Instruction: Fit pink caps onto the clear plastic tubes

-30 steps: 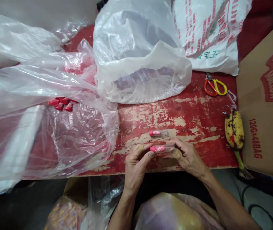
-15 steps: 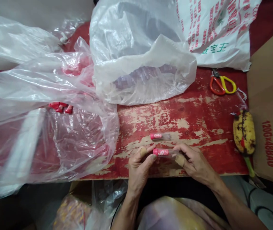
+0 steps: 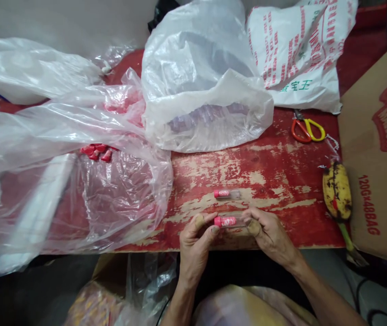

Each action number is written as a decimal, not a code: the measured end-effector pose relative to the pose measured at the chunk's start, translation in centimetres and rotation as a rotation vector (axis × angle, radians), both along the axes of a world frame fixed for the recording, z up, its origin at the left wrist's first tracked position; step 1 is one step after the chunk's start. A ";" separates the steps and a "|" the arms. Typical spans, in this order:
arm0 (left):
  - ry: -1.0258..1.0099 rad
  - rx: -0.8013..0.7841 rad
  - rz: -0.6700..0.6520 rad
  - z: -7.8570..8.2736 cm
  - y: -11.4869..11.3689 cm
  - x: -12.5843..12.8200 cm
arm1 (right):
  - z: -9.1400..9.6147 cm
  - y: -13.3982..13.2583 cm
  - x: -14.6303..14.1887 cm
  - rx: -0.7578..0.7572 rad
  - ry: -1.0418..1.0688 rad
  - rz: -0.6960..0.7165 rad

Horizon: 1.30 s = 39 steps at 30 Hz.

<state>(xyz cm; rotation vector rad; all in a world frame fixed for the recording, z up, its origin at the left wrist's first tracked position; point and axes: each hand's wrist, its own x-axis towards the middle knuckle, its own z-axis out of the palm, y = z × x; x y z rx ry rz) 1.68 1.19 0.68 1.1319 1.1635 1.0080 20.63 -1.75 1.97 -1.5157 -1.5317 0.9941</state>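
Observation:
My left hand [image 3: 195,242] and my right hand [image 3: 268,233] together hold a small clear tube with a pink cap [image 3: 229,221] over the near edge of the worn red table [image 3: 268,167]. Left fingers pinch the pink cap end; right fingers grip the clear end. A second capped tube [image 3: 226,194] lies on the table just beyond it. Loose red caps [image 3: 96,151] sit inside a clear plastic bag [image 3: 78,181] at the left. A cloudy plastic bag [image 3: 207,90] holding clear tubes lies behind.
Orange and yellow scissors [image 3: 307,129] lie at the back right. A spotted banana [image 3: 336,192] rests beside a cardboard box [image 3: 379,149] on the right. A white printed bag [image 3: 298,50] sits at the back. More plastic bags [image 3: 145,290] lie below the table edge.
Both hands keep the same grip on the tube; they sit slightly nearer to me. The view has shifted a little; nothing else moved.

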 end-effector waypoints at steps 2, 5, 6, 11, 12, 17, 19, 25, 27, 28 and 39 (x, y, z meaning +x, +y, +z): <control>-0.007 -0.003 0.011 0.0 -0.1 -0.2 | 0.2 0.0 -0.1 -0.037 0.022 0.044; -0.013 -0.004 0.008 -0.1 -0.1 -0.3 | 0.3 -0.1 -0.3 -0.003 -0.033 0.059; -0.013 0.002 0.006 0.0 -0.2 -0.3 | 0.3 -0.1 -0.4 0.022 -0.050 0.045; 0.013 0.049 0.036 0.0 -0.2 -0.5 | 0.3 -0.1 -0.8 0.020 0.020 0.012; 0.000 0.049 0.032 0.0 -0.2 -0.6 | 0.4 -0.1 -0.9 0.010 0.032 0.008; 0.000 0.116 -0.015 -0.2 0.0 -0.8 | 0.2 0.1 -1.0 0.005 0.033 -0.059; 0.014 0.117 -0.003 -0.3 0.0 -0.7 | 0.1 0.2 -0.8 0.008 0.055 -0.057; -0.027 0.062 0.016 -0.7 0.0 -0.2 | -0.3 0.1 -0.6 0.059 -0.009 -0.024; -0.041 0.065 -0.003 -0.9 0.0 -0.2 | -0.6 0.2 -0.6 0.064 -0.024 -0.046; -0.040 0.060 -0.005 -1.0 0.0 -0.2 | -0.7 0.3 -0.5 0.073 -0.026 -0.043; -0.171 -0.077 0.027 -1.5 0.2 0.4 | -0.8 0.5 0.0 0.051 -0.029 -0.017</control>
